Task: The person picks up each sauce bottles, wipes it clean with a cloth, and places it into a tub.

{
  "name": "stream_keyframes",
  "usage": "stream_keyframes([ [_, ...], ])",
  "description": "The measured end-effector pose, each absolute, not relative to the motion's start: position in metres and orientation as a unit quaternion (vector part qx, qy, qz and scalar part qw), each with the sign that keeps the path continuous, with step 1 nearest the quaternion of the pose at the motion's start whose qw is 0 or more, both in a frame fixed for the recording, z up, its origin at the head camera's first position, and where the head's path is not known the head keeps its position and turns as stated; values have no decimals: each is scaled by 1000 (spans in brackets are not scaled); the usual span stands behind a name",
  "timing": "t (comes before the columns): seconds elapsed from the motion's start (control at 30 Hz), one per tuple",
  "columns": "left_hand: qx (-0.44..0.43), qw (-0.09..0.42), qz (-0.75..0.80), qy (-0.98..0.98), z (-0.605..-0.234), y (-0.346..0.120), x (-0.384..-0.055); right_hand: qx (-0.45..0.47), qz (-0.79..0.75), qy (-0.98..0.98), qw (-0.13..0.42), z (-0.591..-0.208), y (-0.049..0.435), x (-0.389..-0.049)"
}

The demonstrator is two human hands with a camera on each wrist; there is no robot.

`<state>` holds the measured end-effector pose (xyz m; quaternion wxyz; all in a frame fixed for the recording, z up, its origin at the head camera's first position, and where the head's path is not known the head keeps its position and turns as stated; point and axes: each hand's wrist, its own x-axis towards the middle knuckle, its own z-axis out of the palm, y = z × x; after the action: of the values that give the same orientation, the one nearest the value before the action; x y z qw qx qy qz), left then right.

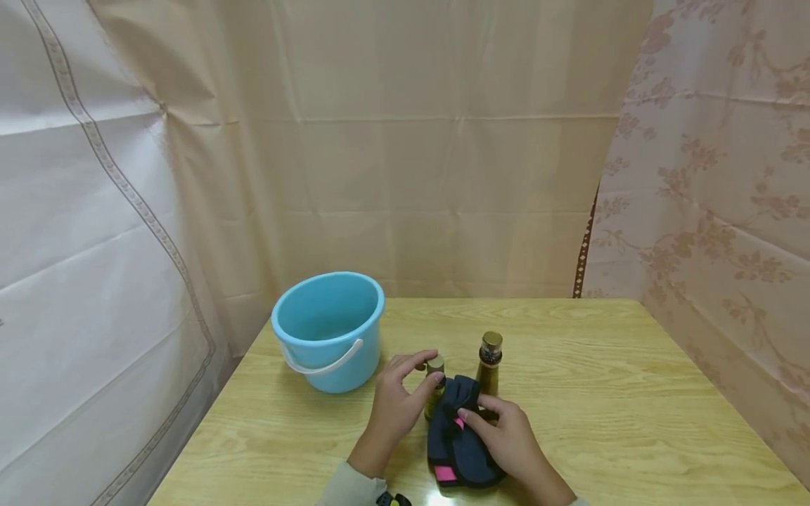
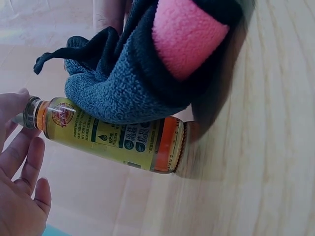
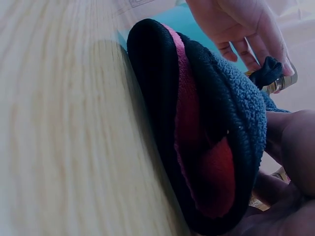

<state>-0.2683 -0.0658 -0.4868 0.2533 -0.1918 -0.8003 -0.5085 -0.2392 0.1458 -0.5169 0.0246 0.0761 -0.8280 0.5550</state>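
A yellow-labelled glass bottle point(image 2: 113, 140) stands upright on the table. My left hand point(image 1: 394, 400) pinches it at the metal cap point(image 1: 435, 363), thumb on one side and fingers on the other. Against the bottle's near side leans a folded cloth point(image 1: 465, 453), dark blue-grey with black edging and pink layers, its lower end on the table. My right hand point(image 1: 511, 437) grips the cloth's upper right part between thumb and fingers. Just behind that hand is a second bottle point(image 1: 490, 357) with a gold cap, its lower part hidden.
A light-blue bucket point(image 1: 344, 365) with a white handle point(image 1: 323, 367) stands to the left of the bottles. The wooden table point(image 1: 633, 393) stretches away to the right. Beige curtains point(image 1: 443, 154) hang behind it, with more fabric at both sides.
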Motion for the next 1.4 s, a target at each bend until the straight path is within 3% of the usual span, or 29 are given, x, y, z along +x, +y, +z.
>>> stream_keyframes([
  [0.5,-221,267,-506,-790,-489,-66,-269,69,550,-833,8,-516,145,-239],
  [1.4,-238,270,-484,-797,-486,-68,-269,89,620,-775,86,-513,142,-235],
])
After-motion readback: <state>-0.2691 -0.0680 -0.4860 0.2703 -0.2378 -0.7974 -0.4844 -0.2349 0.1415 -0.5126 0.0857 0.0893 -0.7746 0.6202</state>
